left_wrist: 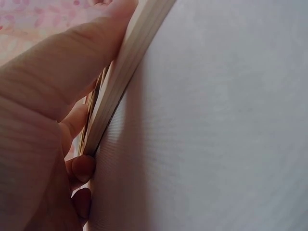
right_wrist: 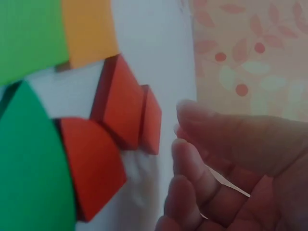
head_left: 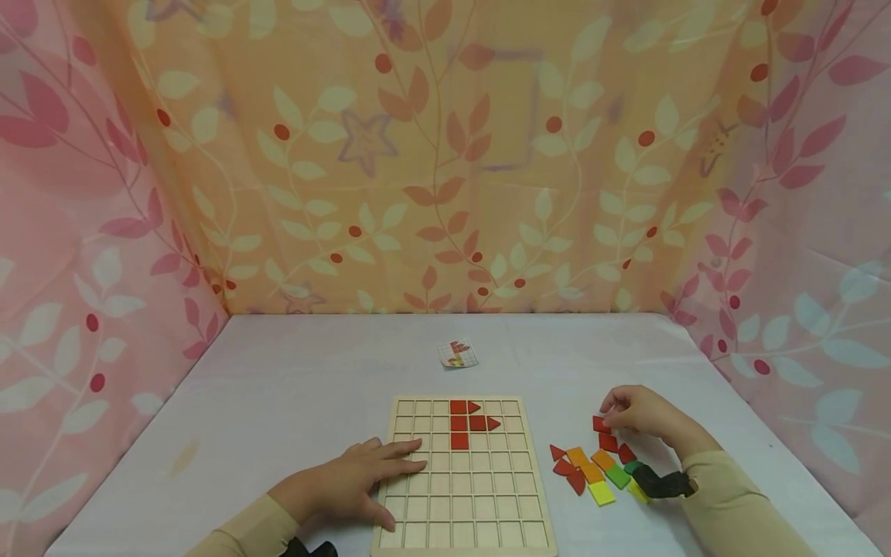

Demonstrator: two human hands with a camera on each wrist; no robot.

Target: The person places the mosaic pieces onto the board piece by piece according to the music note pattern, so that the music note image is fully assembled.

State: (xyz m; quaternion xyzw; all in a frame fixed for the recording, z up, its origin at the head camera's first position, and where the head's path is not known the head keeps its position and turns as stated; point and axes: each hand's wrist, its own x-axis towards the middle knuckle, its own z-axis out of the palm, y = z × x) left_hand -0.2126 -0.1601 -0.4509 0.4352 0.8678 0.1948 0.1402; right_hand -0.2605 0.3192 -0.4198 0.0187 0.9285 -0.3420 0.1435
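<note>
A wooden grid board lies on the table, with red squares and red triangles set in its upper cells. My left hand rests over the board's left edge with fingers spread, its thumb along the wooden rim. To the right of the board, my right hand hovers at the far end of a group of loose tiles. Its fingertips are bent toward each other beside two red square tiles, with nothing visible between them. A rounded red tile lies nearer the wrist.
Orange tiles, a green tile, a yellow tile and more red tiles lie right of the board. A small picture card lies beyond it on the white-covered table. Patterned curtains surround the table.
</note>
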